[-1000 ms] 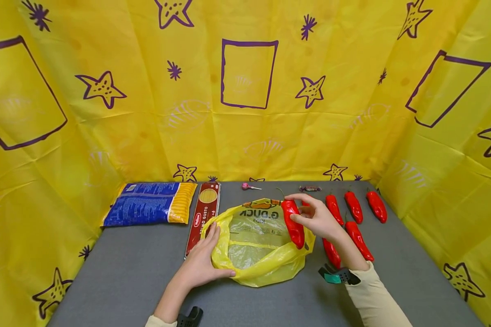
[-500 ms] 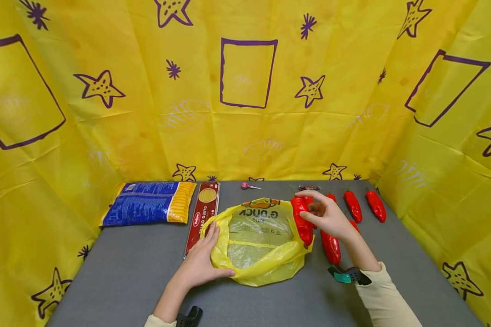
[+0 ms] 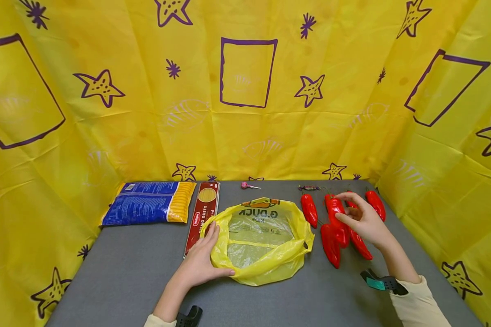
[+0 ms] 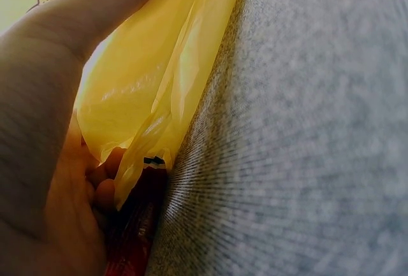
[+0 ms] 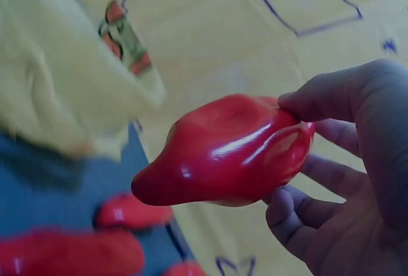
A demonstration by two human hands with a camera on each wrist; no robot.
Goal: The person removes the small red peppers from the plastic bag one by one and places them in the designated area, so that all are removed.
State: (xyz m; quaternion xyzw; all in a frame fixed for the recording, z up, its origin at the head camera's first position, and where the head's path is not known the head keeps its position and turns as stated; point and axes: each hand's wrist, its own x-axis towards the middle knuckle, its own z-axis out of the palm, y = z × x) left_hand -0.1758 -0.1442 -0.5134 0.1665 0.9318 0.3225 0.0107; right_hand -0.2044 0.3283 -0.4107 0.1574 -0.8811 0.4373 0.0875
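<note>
A yellow plastic bag [image 3: 266,268] with dark printing stands with its mouth spread toward me. My left hand [image 3: 200,263] holds its left side, thumb along the front rim; in the left wrist view several fingertips [image 4: 105,193] curl at the yellow film. To the right, my right hand [image 3: 366,222] pinches a glossy red pepper [image 3: 335,211] between thumb and fingers. The right wrist view shows this pepper [image 5: 223,152] lengthwise, its tapered tip pointing left. It overlaps other red peppers behind it, among them one nearer the front [image 3: 330,247] and one beside the bag [image 3: 309,211].
A blue and yellow packet [image 3: 147,204] lies at the back left. Beside it, a red pasta pack [image 3: 206,204] extends partly behind the bag. A lollipop [image 3: 247,185] and a wrapped candy [image 3: 309,188] are along the back edge, below the yellow patterned curtain [image 3: 245,136].
My right hand has carried the pepper rightward from the bag's mouth to over the other peppers, uncovering one beside the bag. My left hand has stayed at the bag.
</note>
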